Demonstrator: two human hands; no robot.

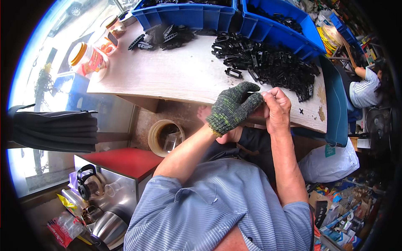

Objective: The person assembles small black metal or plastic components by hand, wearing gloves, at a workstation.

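Note:
A dark green knitted glove [228, 111] covers my left hand [234, 104], which is held over the table's front edge. Its thumb stands apart from the other fingers, which stretch towards my right hand. My bare right hand [278, 109] is closed in a pinch right at the gloved fingertips. Whatever lies between its thumb and forefinger is hidden or too small to make out. Just beyond both hands, a heap of small black plastic parts [268, 62] spreads over the pale tabletop [167, 71]. One loose black frame-shaped part [233, 73] lies at the heap's near side.
Two blue bins [184, 19] [289, 35] holding black parts stand along the back. More black parts [171, 37] lie before the left bin. Lidded jars [88, 58] stand at the left. Below are a bucket [150, 136] and a red-topped cabinet [121, 161]. Another person [365, 88] is at far right.

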